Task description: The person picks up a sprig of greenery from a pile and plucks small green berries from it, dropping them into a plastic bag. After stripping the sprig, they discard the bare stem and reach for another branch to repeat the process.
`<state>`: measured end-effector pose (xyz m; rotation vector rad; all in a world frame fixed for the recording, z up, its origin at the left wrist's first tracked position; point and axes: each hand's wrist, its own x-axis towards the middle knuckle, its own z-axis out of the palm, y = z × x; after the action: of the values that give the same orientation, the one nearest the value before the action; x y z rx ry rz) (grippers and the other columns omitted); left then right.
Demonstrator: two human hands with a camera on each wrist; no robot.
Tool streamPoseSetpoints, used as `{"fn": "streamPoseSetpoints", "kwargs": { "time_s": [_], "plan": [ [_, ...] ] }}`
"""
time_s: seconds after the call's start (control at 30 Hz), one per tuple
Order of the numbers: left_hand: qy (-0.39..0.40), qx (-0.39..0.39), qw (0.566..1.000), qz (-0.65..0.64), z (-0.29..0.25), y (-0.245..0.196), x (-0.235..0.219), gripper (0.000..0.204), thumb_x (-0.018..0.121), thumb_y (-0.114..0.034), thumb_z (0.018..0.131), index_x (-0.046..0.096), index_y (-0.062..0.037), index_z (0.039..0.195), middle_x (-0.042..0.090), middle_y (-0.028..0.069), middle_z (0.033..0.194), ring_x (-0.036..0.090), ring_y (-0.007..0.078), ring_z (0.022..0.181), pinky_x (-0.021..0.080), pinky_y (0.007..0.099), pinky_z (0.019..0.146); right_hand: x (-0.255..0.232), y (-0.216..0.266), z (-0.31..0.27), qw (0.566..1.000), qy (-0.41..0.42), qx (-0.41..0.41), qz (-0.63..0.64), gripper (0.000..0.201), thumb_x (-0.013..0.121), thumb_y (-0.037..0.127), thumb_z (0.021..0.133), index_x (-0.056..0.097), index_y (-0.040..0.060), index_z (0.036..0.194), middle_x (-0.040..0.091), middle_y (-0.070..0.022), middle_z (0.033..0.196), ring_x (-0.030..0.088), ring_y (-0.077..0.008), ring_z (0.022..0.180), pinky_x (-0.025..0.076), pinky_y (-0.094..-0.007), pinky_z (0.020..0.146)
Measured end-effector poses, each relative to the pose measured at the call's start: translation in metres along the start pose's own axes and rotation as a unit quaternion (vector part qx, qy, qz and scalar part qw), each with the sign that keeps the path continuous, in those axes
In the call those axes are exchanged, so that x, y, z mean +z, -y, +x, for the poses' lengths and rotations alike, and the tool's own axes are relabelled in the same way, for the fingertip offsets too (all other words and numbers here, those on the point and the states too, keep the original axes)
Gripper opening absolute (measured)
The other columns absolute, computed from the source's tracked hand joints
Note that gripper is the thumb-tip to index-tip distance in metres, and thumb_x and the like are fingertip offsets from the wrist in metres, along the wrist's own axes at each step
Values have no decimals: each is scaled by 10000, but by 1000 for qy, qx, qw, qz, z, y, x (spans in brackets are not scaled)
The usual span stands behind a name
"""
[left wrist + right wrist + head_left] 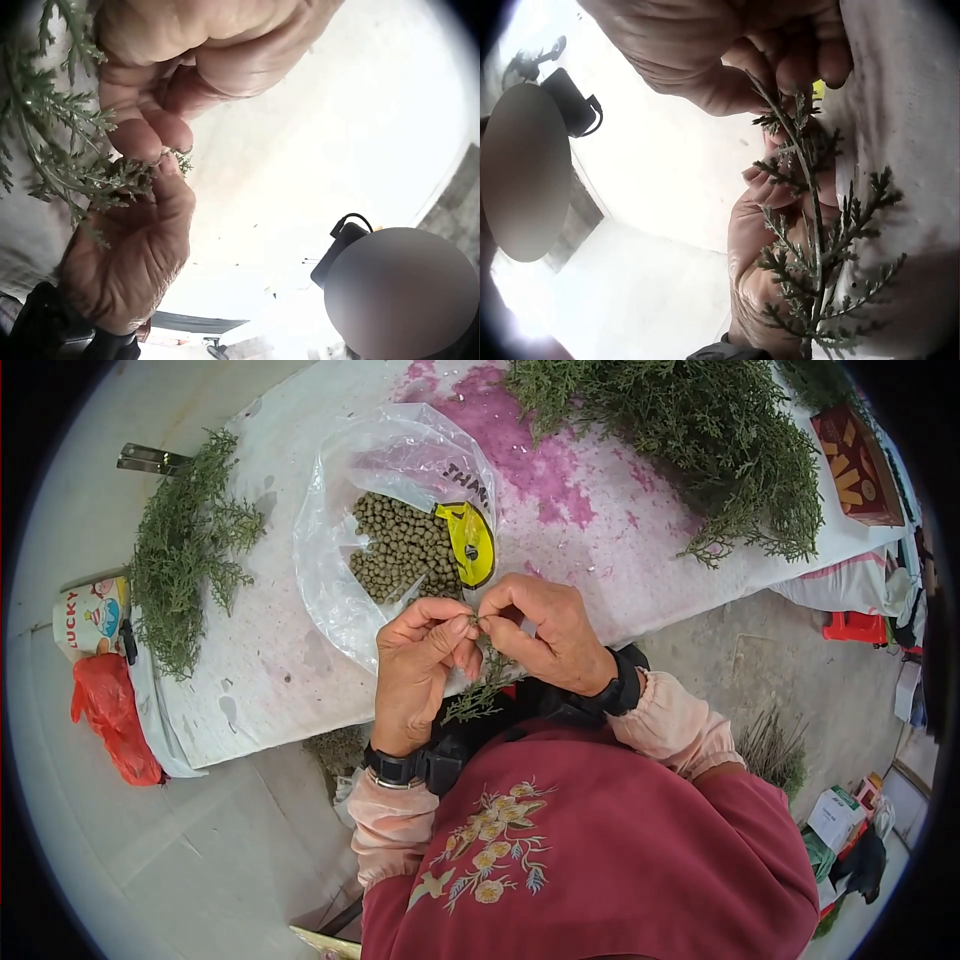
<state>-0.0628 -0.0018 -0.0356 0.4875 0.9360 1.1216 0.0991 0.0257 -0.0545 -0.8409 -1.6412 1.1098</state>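
Observation:
Thumb and forefinger of the left hand (415, 665) pinch a green leafy sprig (482, 695) near one end. From the other side, the right hand (550, 630) pinches at the same spot, so the fingertips of both hands meet there. The sprig hangs below the hands toward the person's lap; its thin stem (815, 247) and small, divided side leaves show in the right wrist view. A bit of green (185, 163) pokes out by the joined fingertips in the left wrist view. Just beyond the hands lies an open clear plastic bag (335, 490) of brown-green pellets (400, 540).
A yellow label (470, 545) lies at the bag's side. Piles of green branches sit at the table's left (185, 555) and far right (690, 440). A patterned tub (95, 615) and red plastic bag (115, 720) are at the left edge. A red box (855, 465) stands far right.

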Motion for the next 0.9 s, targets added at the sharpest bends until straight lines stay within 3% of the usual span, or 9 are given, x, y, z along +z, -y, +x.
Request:
{"fn": "streamPoseSetpoints", "kwargs": {
  "time_s": [0.33, 0.9],
  "plan": [
    [0, 11, 1000, 13, 0, 1, 1, 79, 587, -42, 848, 586, 19, 897, 599, 86, 762, 493, 114, 543, 445, 265, 489, -2, 2, 1, 1000, 8, -4, 5, 58, 566, -6, 749, 526, 23, 780, 562, -73, 675, 576, -198, 589, 446, -291, 540],
    [7, 28, 1000, 8, 0, 5, -2, 78, 580, -41, 852, 581, 24, 896, 596, 90, 761, 509, 121, 550, 457, 269, 495, -6, 5, 4, 996, 32, 83, 27, 30, 572, 35, 788, 559, 9, 796, 589, -54, 678, 575, -104, 613, 442, -239, 540]
  ]
}}
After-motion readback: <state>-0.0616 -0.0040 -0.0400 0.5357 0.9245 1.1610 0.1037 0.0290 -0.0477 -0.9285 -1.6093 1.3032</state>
